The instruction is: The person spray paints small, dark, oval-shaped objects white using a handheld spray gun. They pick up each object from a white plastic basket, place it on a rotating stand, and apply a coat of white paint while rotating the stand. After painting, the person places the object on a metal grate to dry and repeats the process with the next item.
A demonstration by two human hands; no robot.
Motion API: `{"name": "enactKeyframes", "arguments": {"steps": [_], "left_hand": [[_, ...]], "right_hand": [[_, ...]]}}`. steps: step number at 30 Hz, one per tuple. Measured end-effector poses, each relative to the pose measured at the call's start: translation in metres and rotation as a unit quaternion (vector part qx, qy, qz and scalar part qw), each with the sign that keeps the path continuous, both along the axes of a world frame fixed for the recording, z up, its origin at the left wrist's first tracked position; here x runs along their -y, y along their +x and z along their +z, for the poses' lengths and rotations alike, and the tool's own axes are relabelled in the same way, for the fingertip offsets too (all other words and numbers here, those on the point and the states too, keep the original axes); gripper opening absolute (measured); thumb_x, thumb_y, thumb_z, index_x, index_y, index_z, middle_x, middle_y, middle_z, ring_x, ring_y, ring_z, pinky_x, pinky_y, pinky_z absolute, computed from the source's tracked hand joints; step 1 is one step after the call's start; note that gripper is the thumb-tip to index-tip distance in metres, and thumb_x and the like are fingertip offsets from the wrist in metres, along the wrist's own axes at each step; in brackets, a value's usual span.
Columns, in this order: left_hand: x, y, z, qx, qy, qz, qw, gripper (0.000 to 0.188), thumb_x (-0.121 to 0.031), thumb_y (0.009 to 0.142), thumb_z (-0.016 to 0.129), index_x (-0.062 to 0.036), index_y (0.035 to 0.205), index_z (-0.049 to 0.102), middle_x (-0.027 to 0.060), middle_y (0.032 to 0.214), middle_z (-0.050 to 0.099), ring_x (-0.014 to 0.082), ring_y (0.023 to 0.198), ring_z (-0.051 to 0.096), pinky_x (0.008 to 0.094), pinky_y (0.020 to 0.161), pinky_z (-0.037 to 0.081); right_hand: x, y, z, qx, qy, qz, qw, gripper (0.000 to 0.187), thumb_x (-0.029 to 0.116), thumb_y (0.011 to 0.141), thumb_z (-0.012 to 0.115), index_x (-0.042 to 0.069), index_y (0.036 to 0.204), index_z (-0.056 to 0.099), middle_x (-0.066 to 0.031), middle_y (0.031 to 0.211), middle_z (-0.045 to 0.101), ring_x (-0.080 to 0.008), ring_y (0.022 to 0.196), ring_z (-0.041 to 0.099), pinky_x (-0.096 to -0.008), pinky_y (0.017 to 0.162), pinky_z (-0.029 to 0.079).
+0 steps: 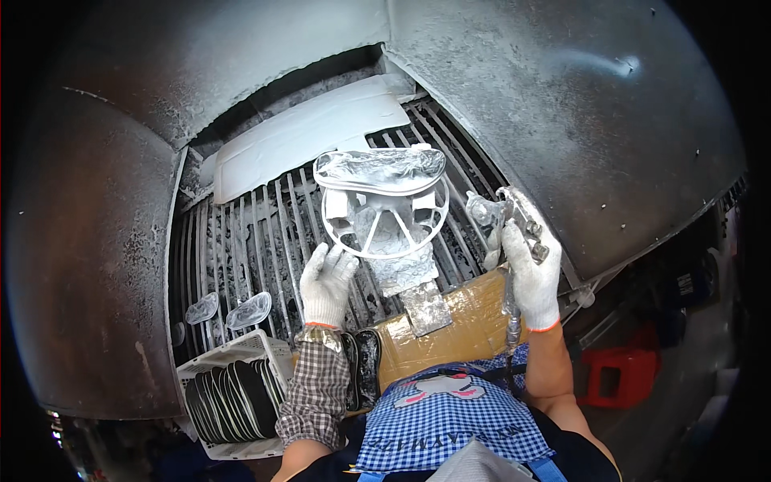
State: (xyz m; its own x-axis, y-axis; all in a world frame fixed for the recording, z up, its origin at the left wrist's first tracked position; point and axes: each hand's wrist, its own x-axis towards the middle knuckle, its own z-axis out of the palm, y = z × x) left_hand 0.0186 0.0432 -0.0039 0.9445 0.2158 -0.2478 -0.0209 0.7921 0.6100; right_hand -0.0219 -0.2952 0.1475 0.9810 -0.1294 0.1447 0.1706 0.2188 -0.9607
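Note:
A shoe-sole-shaped piece (379, 170) with a shiny, silvery face and white edge rests on a white spoked wheel stand (385, 256) ahead of me. White blocks on the wheel sit under it. My left hand (328, 287), in a white glove, is at the wheel's near left rim with fingers stretched out; whether they touch it is hard to tell. A residue-coated spray gun (487, 215) is gripped in my gloved right hand (533, 273), right of the wheel, its hose hanging down toward me. Crumpled foil (395, 277) lies below the wheel.
Metal booth walls (554, 104) enclose a slatted grate (241, 241) with a white sheet (309, 132) at the back. Tape-covered cardboard (482, 321) lines the near edge. A white crate (283, 353) of dark soles (233, 406) stands left, near two oval silvery pieces (249, 311).

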Motion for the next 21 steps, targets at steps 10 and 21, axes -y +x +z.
{"name": "enactKeyframes", "arguments": {"steps": [10, 21], "left_hand": [[0.006, 0.003, -0.006, 0.012, -0.003, 0.021, 1.000, 0.021, -0.011, 0.102, 0.059, 0.0028, 0.118, 0.060, 0.0253, 0.122, 0.067, 0.0375, 0.114, 0.069, 0.0520, 0.097, 0.062], [0.093, -0.019, -0.028, -0.005, -0.086, -0.138, 0.987, 0.049, -0.016, 0.101, 0.060, -0.0015, 0.147, 0.052, 0.0197, 0.132, 0.067, 0.0382, 0.121, 0.065, 0.0500, 0.101, 0.055]], "right_hand": [[0.008, -0.019, 0.014, -0.005, -0.039, -0.022, 0.999, 0.052, 0.014, 0.108, 0.063, -0.009, 0.152, 0.049, -0.0049, 0.095, 0.067, -0.0070, 0.073, 0.061, -0.0233, 0.067, 0.054], [-0.002, -0.030, 0.006, 0.021, -0.039, 0.029, 0.999, 0.051, 0.012, 0.107, 0.062, -0.007, 0.153, 0.051, -0.0047, 0.092, 0.070, -0.0073, 0.076, 0.064, -0.0228, 0.072, 0.053]]}}
